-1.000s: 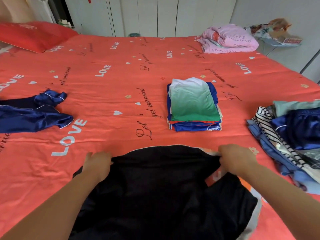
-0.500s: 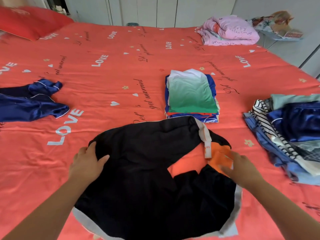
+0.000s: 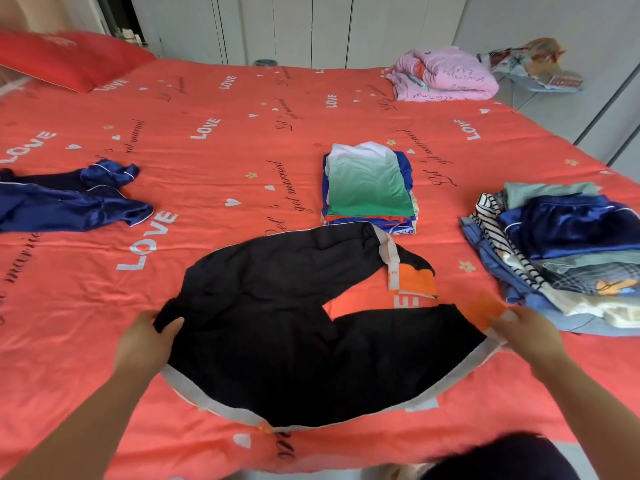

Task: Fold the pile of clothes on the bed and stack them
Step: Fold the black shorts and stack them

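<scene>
Black shorts (image 3: 298, 327) with white trim and orange patches lie spread on the red bed (image 3: 242, 140) right in front of me. My left hand (image 3: 145, 341) grips their left edge, thumb over the black cloth. At the right corner my right hand (image 3: 523, 330) pinches the white-and-orange waistband. Beyond the shorts stands a neat stack of folded clothes (image 3: 369, 188) with a green-and-white shirt on top. A loose pile of unfolded clothes (image 3: 561, 251) sits at the right.
Crumpled navy satin clothing (image 3: 65, 199) lies at the left. A red pillow (image 3: 69, 57) is at the far left corner and a folded pink blanket (image 3: 446, 77) at the far right. White wardrobe doors stand behind the bed.
The shorts were drawn toward me and opened out flat, their legs now parted. Both hands slid apart to the outer edges of the garment.
</scene>
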Action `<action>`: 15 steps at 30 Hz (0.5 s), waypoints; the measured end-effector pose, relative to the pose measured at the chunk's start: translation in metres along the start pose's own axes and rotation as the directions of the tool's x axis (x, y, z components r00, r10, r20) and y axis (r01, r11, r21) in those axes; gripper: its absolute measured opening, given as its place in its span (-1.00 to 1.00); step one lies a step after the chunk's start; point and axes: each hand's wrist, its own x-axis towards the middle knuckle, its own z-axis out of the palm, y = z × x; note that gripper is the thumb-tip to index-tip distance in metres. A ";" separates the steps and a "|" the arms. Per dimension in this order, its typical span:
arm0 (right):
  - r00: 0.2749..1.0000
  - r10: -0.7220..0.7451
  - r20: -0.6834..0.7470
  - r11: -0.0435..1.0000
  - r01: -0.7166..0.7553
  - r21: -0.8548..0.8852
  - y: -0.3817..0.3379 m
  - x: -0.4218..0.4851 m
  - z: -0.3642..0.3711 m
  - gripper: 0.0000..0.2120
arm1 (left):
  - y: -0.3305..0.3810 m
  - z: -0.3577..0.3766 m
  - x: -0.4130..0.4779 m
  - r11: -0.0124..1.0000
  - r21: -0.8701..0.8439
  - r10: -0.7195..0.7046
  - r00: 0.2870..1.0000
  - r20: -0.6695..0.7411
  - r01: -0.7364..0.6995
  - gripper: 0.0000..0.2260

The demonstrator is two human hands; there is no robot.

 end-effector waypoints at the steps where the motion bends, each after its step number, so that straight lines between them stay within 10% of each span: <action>1: 1.000 0.028 -0.012 1.000 -0.028 0.011 0.005 0.002 -0.002 -0.81 | 0.000 -0.004 -0.002 1.000 -0.014 0.012 0.999 -0.035 -0.012 -0.65; 8: 0.996 -0.029 -0.090 0.932 -0.006 -0.361 0.026 -0.025 0.025 -0.52 | -0.008 0.001 -0.026 0.957 0.291 0.033 0.999 -0.043 -0.019 -0.45; 12: 0.871 -0.487 0.065 0.798 0.474 -0.373 0.005 -0.043 0.068 -0.56 | 0.018 0.038 -0.056 0.772 0.379 0.541 0.841 0.030 -0.510 -0.58; 15: 0.820 -0.560 0.120 0.734 0.558 -0.388 -0.029 -0.059 0.088 -0.58 | 0.038 0.064 -0.078 0.629 0.314 0.668 0.701 0.249 -0.711 -0.57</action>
